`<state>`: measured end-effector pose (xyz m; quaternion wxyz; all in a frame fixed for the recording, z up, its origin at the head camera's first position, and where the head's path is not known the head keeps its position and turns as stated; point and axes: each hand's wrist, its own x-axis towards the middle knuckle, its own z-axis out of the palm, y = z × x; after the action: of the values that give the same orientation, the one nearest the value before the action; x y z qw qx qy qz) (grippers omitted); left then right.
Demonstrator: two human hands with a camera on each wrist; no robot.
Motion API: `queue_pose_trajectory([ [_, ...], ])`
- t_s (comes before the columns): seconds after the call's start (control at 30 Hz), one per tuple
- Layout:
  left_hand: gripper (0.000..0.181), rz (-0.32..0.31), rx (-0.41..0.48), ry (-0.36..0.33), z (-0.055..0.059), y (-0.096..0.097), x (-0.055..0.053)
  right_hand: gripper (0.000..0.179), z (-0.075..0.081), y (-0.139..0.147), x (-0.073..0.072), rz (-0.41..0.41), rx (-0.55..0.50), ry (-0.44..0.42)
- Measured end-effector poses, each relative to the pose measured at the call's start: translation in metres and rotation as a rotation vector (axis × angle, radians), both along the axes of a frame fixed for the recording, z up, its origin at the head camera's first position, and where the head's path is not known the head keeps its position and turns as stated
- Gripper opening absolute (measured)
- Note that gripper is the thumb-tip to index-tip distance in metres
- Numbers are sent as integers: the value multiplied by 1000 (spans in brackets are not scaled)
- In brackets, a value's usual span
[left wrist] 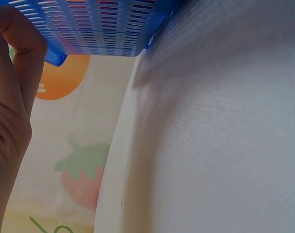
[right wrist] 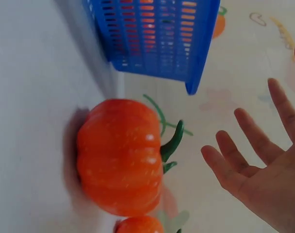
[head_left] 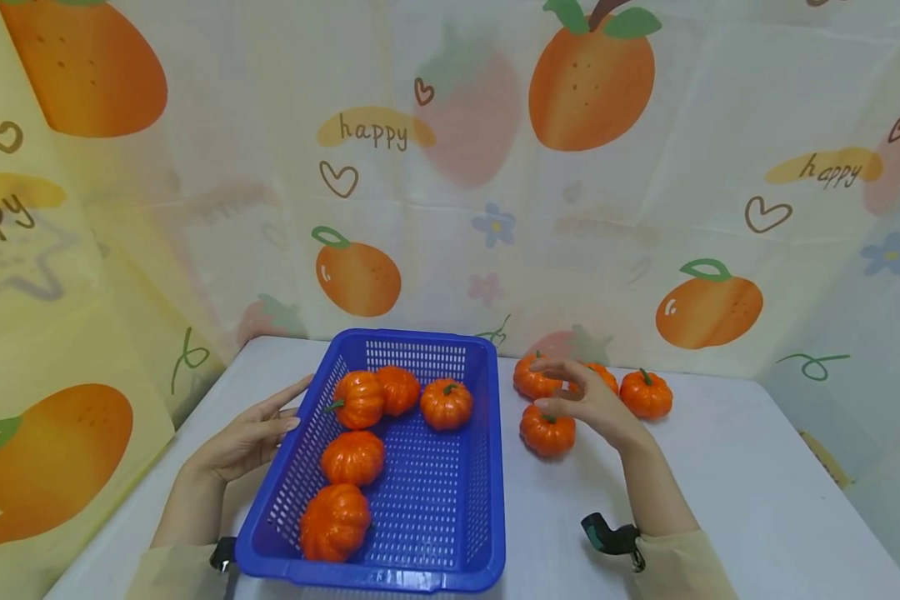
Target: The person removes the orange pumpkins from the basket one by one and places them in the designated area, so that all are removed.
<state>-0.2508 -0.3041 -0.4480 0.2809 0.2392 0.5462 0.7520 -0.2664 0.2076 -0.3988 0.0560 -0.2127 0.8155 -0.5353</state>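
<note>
A blue plastic basket [head_left: 435, 483] with perforated walls holds several small orange pumpkins, among them one pumpkin [head_left: 446, 404] at the back right and another pumpkin [head_left: 335, 522] near the front left. My left hand [head_left: 243, 437] is at the basket's left side, thumb and index fingertip right at the rim, fingers loosely extended. Beyond the basket's right side, my right hand [head_left: 588, 400] hovers with relaxed, parted fingers and nothing in them. Below its thumb sits a pumpkin [head_left: 547, 431] with a green stem; in the right wrist view this pumpkin [right wrist: 121, 158] stands apart from the fingers.
Behind my right hand, more pumpkins stand on the white table [head_left: 735, 483], including one pumpkin [head_left: 537, 377] at the back and one pumpkin [head_left: 646, 394] farther right. A fruit-printed curtain [head_left: 435, 250] hangs along the table's back edge. Dark straps show at both wrists.
</note>
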Motion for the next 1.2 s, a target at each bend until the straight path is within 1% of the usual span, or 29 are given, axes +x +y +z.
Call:
queue_pose_trajectory([
  [0.13, 65, 11, -6, -5, 1, 0, 0, 46, 5, -11, 1, 68, -24, 12],
  [0.4, 65, 7, -2, -7, 1, -1, -1, 49, 12, -44, 5, 182, -33, 2],
  [0.5, 65, 3, -1, -4, 1, -1, -1, 50, 15, -55, 5, 212, -4, 29],
  [0.63, 65, -4, -3, 6, -1, -2, -2, 50, 22, -67, 8, 225, 55, 67],
  [0.7, 65, -2, -5, 6, -1, -2, -2, 50, 25, -73, 10, 247, 63, 69],
  [0.77, 65, -10, -5, 15, -2, -2, -2, 50, 28, -80, 14, 270, 58, 37],
  [0.83, 65, 2, -14, 8, -1, -2, -2, 51, 32, -89, 18, 302, 36, -11],
  [0.93, 65, 4, -19, 11, -1, -1, -2, 52, 33, -105, 22, 357, 40, -27],
  [1.0, 65, 12, -20, 1, 0, 0, -1, 54, 33, -115, 23, 401, 60, -9],
  [1.07, 65, 8, -14, -2, 1, 0, 0, 55, 31, -125, 24, 443, 102, 20],
  [1.2, 65, 4, -3, -13, 2, 1, 0, 54, 29, -147, 28, 512, 166, 1],
])
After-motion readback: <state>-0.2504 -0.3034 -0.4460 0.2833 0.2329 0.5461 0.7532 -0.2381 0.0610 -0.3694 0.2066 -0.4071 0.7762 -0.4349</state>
